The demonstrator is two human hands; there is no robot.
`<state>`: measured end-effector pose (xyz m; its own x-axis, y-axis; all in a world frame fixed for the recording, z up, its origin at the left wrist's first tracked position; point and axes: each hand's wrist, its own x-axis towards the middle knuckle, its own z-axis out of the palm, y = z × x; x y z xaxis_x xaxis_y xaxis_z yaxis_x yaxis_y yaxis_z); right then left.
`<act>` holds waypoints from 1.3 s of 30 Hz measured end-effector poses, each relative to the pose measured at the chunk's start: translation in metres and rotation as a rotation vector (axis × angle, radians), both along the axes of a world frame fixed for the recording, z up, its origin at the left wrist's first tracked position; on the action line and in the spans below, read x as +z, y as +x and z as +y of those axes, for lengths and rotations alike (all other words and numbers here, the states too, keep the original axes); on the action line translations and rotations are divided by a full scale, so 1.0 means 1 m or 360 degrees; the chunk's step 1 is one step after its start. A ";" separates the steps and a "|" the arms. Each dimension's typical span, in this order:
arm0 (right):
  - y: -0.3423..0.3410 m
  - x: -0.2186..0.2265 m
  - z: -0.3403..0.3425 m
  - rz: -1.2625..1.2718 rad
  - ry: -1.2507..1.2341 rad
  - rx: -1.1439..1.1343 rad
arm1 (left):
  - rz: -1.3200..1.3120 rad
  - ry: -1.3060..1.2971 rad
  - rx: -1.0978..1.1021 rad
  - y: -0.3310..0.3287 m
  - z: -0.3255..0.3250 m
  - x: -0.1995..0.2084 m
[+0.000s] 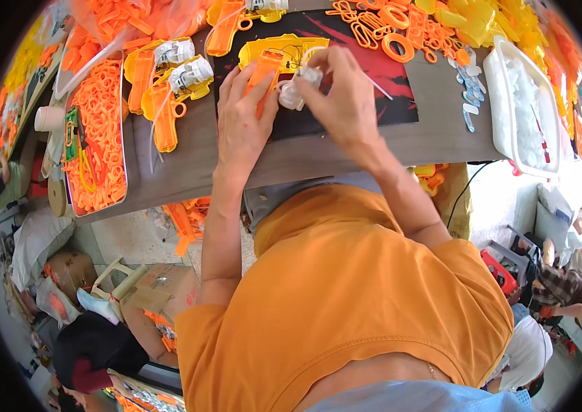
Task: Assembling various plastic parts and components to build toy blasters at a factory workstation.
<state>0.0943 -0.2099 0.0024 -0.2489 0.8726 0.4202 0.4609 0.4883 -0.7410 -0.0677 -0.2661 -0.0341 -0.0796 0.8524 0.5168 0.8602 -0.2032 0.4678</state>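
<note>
On the black and red mat [401, 113] lies a toy gun shell with a yellow body [263, 49] and an orange handle [268, 67]; thin dark wires show inside it. My left hand [241, 113] is closed around the handle, its fingertips also beside a clear whitish plastic part [292, 95]. Thumb and fingers of my right hand [346, 96] pinch that whitish part from the right, just below the yellow body. A thin white tube [382, 89] sticks out past my right hand. How the part meets the shell is hidden by my fingers.
Several orange and yellow toy guns with white mechanisms [191, 73] lie left. Further left stands a tray of small orange parts [102, 137] with pliers [86, 168]. Orange rings [397, 47] are piled at the back; a white bin [504, 110] holding clear parts stands right.
</note>
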 end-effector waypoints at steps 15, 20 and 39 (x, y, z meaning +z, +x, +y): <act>0.008 -0.013 0.064 -0.0570 0.0613 0.0438 | 0.0062 0.0037 0.0116 0.004 0.008 -0.003; 0.007 -0.018 0.069 -0.0572 0.0579 0.0431 | -0.0041 0.0052 0.0088 0.009 0.009 -0.004; -0.021 0.008 0.116 -0.1090 -0.0231 0.1022 | -0.0157 0.0029 0.0030 0.006 0.007 -0.004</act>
<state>0.0733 -0.0941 0.0104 -0.8512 0.5158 -0.0967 0.4933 0.7237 -0.4825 -0.0614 -0.2589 -0.0384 -0.1470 0.8408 0.5210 0.8138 -0.1966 0.5469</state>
